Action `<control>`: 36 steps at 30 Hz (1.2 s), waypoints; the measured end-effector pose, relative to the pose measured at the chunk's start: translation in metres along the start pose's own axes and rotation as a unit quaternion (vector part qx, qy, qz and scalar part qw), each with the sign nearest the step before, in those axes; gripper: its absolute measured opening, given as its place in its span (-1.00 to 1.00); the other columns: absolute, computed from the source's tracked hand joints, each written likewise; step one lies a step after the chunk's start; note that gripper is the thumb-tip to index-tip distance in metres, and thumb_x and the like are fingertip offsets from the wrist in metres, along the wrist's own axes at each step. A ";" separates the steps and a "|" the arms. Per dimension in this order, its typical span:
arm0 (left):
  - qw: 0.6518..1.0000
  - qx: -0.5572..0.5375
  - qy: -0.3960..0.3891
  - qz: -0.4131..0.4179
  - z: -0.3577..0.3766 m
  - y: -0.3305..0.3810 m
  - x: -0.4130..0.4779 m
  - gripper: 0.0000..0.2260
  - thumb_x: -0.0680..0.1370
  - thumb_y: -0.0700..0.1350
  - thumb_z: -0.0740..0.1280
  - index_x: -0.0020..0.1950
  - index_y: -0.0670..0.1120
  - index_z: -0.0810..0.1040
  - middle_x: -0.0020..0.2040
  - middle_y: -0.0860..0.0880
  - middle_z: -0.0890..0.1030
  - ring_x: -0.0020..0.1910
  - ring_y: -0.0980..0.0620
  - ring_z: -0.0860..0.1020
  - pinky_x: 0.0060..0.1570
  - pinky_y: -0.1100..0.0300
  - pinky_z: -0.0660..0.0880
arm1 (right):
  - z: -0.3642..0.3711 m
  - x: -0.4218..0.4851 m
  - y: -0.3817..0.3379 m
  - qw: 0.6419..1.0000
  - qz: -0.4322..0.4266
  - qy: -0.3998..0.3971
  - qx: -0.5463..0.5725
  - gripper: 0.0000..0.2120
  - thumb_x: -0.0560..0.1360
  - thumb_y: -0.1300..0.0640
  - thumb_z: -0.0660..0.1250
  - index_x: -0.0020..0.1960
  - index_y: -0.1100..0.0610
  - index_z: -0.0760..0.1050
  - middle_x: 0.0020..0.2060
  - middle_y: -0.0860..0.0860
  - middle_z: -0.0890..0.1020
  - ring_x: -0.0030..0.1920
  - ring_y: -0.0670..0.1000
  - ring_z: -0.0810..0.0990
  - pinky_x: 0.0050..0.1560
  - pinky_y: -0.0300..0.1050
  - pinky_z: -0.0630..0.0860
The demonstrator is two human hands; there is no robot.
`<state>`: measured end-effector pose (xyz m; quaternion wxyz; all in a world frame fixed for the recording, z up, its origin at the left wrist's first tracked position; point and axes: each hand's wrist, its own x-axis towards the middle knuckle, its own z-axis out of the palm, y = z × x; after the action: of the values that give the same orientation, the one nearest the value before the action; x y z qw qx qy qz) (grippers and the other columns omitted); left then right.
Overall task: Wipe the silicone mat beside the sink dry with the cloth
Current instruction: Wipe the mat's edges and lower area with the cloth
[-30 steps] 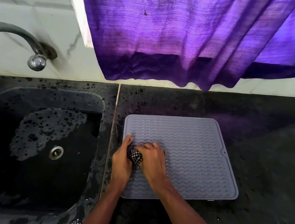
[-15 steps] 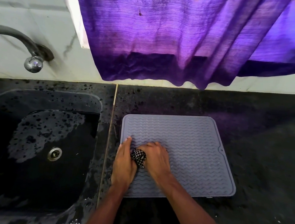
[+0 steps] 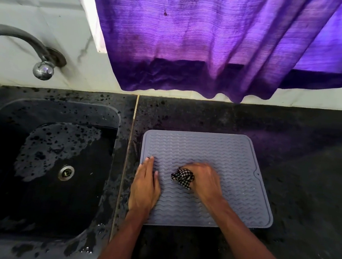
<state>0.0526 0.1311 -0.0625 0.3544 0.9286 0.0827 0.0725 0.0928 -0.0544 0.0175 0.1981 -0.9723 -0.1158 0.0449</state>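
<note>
A grey silicone mat (image 3: 221, 154) with a wavy ribbed pattern lies flat on the black counter, just right of the sink. My right hand (image 3: 205, 179) is closed around a bunched black-and-white checked cloth (image 3: 182, 177) and presses it on the middle of the mat. The cloth sticks out from the left side of the fist. My left hand (image 3: 145, 186) lies flat, fingers together, on the mat's left edge, a short gap away from the cloth.
A black sink (image 3: 45, 166) with a wet floor and a metal drain (image 3: 66, 173) sits to the left. A curved tap (image 3: 29, 42) comes out of the tiled wall. A purple curtain (image 3: 215, 42) hangs above the black counter (image 3: 306, 182).
My right hand has slid the cloth to the right, away from my left hand, which stayed on the mat's left edge. The camera view shifted slightly.
</note>
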 end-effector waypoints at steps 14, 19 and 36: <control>0.985 0.140 0.022 0.098 0.000 0.002 0.000 -0.57 0.65 0.03 0.12 0.42 -0.13 0.52 0.42 -0.18 0.49 0.40 -0.15 0.45 0.32 -0.14 0.48 | -0.053 -0.018 0.103 0.989 0.120 0.082 0.014 -0.76 0.34 0.09 0.52 0.00 -0.06 0.67 -0.10 -0.03 0.72 -0.06 0.10 0.66 -0.08 0.01 0.61; 0.981 0.164 0.021 0.101 0.000 0.004 -0.001 -0.54 0.64 0.04 0.10 0.43 -0.14 0.51 0.41 -0.19 0.49 0.40 -0.17 0.46 0.32 -0.15 0.48 | -0.050 -0.015 0.112 0.991 0.121 0.063 0.013 -0.73 0.33 0.17 0.51 0.00 -0.06 0.67 -0.12 -0.01 0.72 -0.07 0.09 0.66 -0.10 -0.05 0.60; 0.985 0.162 0.025 0.052 0.010 0.019 -0.002 -0.56 0.62 -0.06 0.07 0.41 -0.19 0.49 0.41 -0.22 0.45 0.46 -0.20 0.35 0.45 -0.17 0.32 | 0.007 -0.001 0.045 0.999 0.006 0.032 -0.022 -0.55 0.30 0.25 0.54 0.11 -0.10 0.61 -0.02 -0.12 0.68 0.00 0.03 0.55 0.03 -0.01 0.52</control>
<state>0.0546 0.1099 -0.0577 0.1928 0.9747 0.0537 0.0994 0.1006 -0.0922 -0.0066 0.1800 -0.9781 -0.1040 0.0122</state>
